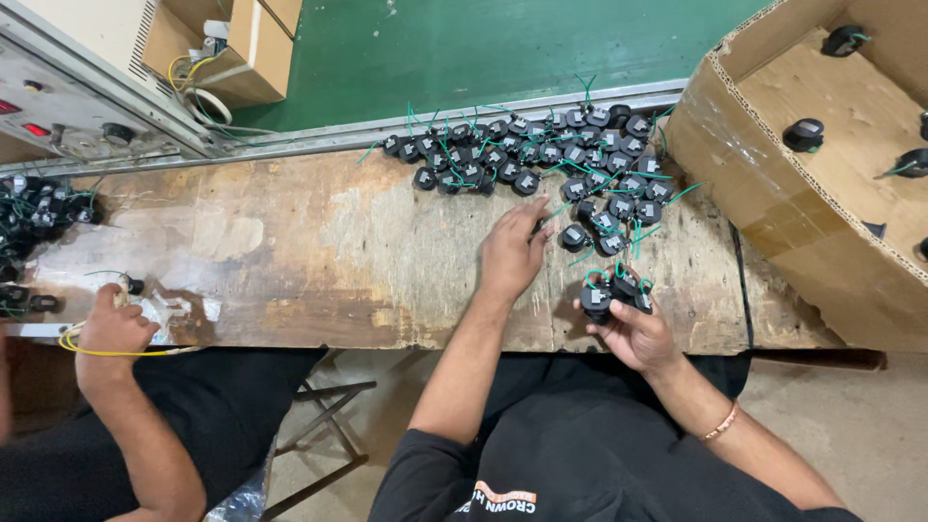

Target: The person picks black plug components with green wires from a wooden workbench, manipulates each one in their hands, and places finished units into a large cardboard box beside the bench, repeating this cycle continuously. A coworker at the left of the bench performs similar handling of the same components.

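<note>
- Looking down from the head camera, the worn wooden bench (319,242) runs across the view, with a green floor (503,48) beyond its far metal edge.
- Left hand (514,249) lies palm down on the bench, fingers held loosely together and stretched toward the heap of small black parts with green wires (541,155); the fingertips are just beside the nearest loose part (574,237), and whether they touch it cannot be told.
- Right hand (633,333) is at the near edge of the bench, palm up, fingers curled around a small bunch of the same black parts (611,290), green wires sticking out above them.
- Heap of parts spreads along the far edge of the bench, from its middle toward the right.
- Cardboard box (764,174) stands at the right end, with a few black parts inside.
- Another person's hand (111,329) at the left rests on the bench by a yellow wire (106,352), beside a second pile of black parts (39,208) and a grey machine (68,97).
</note>
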`<action>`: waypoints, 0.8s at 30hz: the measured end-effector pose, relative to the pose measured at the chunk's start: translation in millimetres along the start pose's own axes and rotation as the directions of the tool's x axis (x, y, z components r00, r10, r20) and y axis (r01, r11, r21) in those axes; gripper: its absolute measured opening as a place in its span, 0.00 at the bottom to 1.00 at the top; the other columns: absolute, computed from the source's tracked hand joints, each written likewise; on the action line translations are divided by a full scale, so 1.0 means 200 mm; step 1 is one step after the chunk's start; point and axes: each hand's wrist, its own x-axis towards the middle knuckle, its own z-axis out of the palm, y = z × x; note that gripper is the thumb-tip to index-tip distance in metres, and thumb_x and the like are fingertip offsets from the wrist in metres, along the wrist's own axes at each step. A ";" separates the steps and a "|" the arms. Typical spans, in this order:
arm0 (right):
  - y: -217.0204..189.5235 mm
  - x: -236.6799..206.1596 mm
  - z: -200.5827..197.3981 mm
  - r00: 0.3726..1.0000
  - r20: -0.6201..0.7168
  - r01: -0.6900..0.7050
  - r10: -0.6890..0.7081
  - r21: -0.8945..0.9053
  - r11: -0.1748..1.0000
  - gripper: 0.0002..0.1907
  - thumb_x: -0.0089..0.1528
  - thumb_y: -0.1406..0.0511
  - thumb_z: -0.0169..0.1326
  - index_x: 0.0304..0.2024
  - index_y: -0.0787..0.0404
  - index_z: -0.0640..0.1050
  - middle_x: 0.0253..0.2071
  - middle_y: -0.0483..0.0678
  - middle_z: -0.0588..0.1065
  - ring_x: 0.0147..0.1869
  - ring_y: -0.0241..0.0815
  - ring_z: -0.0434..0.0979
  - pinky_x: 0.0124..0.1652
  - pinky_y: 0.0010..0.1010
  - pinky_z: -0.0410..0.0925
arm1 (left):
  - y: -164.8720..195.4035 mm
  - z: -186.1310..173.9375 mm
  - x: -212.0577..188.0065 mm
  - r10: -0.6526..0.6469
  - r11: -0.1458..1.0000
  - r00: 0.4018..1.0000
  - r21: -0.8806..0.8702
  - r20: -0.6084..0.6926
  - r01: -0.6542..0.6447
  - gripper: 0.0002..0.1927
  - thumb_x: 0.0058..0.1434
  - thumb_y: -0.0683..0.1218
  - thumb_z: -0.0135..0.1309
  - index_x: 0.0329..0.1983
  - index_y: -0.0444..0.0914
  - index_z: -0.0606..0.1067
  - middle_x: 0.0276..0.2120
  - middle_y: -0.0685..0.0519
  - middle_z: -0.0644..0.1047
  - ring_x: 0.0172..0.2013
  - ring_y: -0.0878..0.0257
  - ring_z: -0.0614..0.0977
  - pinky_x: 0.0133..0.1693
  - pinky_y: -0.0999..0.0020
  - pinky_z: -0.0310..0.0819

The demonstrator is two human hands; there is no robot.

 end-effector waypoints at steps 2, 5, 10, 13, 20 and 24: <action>-0.01 0.00 -0.01 0.999 -0.028 -0.016 0.018 0.076 0.997 0.25 0.66 0.72 0.56 0.66 0.62 0.69 0.63 0.58 0.71 0.65 0.63 0.73 0.47 0.46 0.75 | -0.03 -0.01 -0.07 -0.143 0.989 0.988 -0.045 -0.054 0.141 0.14 0.58 0.41 0.63 0.48 0.36 0.81 0.41 0.47 0.84 0.44 0.48 0.85 0.45 0.60 0.78; -0.03 0.00 -0.01 0.996 -0.082 -0.008 0.023 0.185 0.983 0.26 0.65 0.72 0.57 0.65 0.59 0.69 0.63 0.57 0.70 0.67 0.61 0.71 0.54 0.49 0.72 | -0.04 0.01 -0.17 -0.402 0.825 0.915 -0.443 -0.025 0.351 0.10 0.58 0.38 0.63 0.43 0.35 0.83 0.38 0.47 0.84 0.39 0.54 0.85 0.42 0.64 0.80; -0.03 0.03 0.09 0.998 -0.066 0.026 -0.021 0.069 0.997 0.27 0.62 0.74 0.59 0.62 0.56 0.68 0.61 0.54 0.70 0.68 0.56 0.71 0.65 0.55 0.67 | 0.12 0.06 -0.33 -0.171 0.649 0.982 -0.740 0.083 0.175 0.11 0.56 0.34 0.65 0.41 0.34 0.80 0.38 0.51 0.83 0.42 0.64 0.84 0.46 0.68 0.79; -0.03 0.03 0.13 0.999 -0.041 -0.001 0.001 -0.001 1.000 0.29 0.62 0.77 0.59 0.62 0.57 0.67 0.60 0.53 0.71 0.66 0.52 0.72 0.63 0.56 0.68 | 0.24 0.12 -0.34 -0.103 0.837 0.995 -0.539 0.004 0.089 0.11 0.55 0.33 0.66 0.40 0.34 0.80 0.37 0.52 0.82 0.39 0.64 0.81 0.43 0.69 0.75; -0.03 0.03 0.15 0.996 -0.081 0.026 -0.034 -0.101 0.995 0.32 0.58 0.80 0.60 0.63 0.60 0.67 0.58 0.53 0.71 0.63 0.49 0.73 0.61 0.49 0.69 | 0.34 0.05 -0.30 -0.031 0.863 0.996 -0.504 -0.084 -0.016 0.09 0.60 0.34 0.61 0.43 0.36 0.79 0.41 0.51 0.83 0.42 0.57 0.83 0.46 0.66 0.77; -0.02 0.03 0.14 0.995 -0.073 0.054 -0.062 -0.109 0.993 0.30 0.57 0.80 0.60 0.60 0.61 0.67 0.60 0.53 0.70 0.62 0.48 0.74 0.60 0.46 0.70 | 0.25 -0.05 -0.30 0.270 0.852 0.961 -0.451 -0.055 -0.266 0.11 0.57 0.36 0.63 0.43 0.37 0.78 0.44 0.49 0.82 0.46 0.53 0.84 0.52 0.61 0.77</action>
